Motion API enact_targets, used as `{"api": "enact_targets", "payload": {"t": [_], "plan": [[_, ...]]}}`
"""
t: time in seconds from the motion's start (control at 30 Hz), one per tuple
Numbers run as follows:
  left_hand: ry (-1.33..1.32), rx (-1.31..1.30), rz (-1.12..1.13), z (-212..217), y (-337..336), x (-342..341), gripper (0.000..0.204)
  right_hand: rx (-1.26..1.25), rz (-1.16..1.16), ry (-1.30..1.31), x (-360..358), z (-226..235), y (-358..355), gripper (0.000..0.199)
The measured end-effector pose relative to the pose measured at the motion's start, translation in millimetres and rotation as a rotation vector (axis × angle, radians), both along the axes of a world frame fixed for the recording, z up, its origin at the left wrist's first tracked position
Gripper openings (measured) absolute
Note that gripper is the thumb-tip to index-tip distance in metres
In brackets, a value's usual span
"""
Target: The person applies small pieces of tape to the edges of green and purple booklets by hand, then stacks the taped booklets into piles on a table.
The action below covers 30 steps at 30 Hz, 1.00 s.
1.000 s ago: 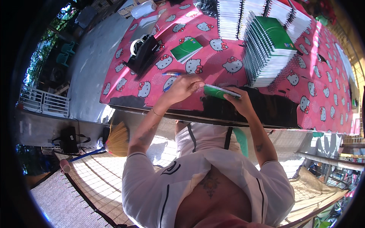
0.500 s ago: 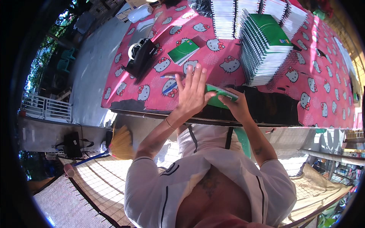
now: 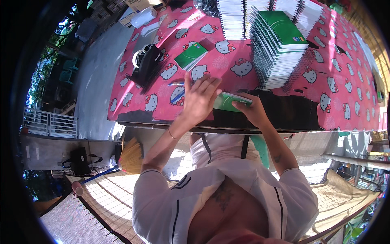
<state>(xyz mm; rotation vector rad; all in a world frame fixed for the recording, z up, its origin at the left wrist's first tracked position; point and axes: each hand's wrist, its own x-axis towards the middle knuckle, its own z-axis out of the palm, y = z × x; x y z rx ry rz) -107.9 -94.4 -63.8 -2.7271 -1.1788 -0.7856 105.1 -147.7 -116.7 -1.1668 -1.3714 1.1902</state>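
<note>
At the table's near edge my right hand (image 3: 254, 110) grips a green-covered notebook (image 3: 228, 101) by its right end, thumb on top of the cover. My left hand (image 3: 199, 99) is open, its fingers stretched out and slanting right, beside the notebook's left end. Whether it touches the notebook I cannot tell. Just left of that hand lie two pens, one of them a blue pen (image 3: 177, 95). A small stack of green notebooks (image 3: 191, 56) rests beyond my left hand. On the right stands a tall stack of spiral-bound green notebooks (image 3: 280, 53).
A pink patterned cloth (image 3: 142, 103) covers the table, with a black torn patch (image 3: 290, 110) along the front. A black tape dispenser (image 3: 147, 65) stands at the left. More spiral-bound books (image 3: 231, 20) are stacked at the back. A broom (image 3: 131, 156) is below the table's left side.
My left hand has drawn back a little from the notebook, its fingers now leaning right. More of the green cover shows. The right hand keeps its hold; the whole view has shifted slightly.
</note>
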Motion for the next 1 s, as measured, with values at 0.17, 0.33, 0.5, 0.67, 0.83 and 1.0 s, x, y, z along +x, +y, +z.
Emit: {"api": "enact_targets", "payload": {"t": [0.17,0.33,0.5,0.67,0.83,1.0], "plan": [[-0.163,-0.317,-0.252,15,16,-14,0.017,-0.037,0.076,-0.07,8,8,2,0.029],[-0.127,-0.578,-0.281,10,25,-25,0.022,-0.01,0.085,-0.024,12,2,4,0.029],[-0.269,-0.91,-0.359,4,36,-27,0.023,-0.031,0.124,-0.059,13,12,3,0.029],[-0.224,-0.519,-0.375,16,23,-16,0.021,-0.073,0.096,-0.038,12,12,2,0.03],[-0.01,-0.276,-0.189,14,13,-12,0.037,-0.023,0.047,-0.047,9,22,-2,0.03],[0.061,-0.064,0.054,-43,-45,10,0.073,0.077,-0.048,0.03,3,16,-2,0.03]]}}
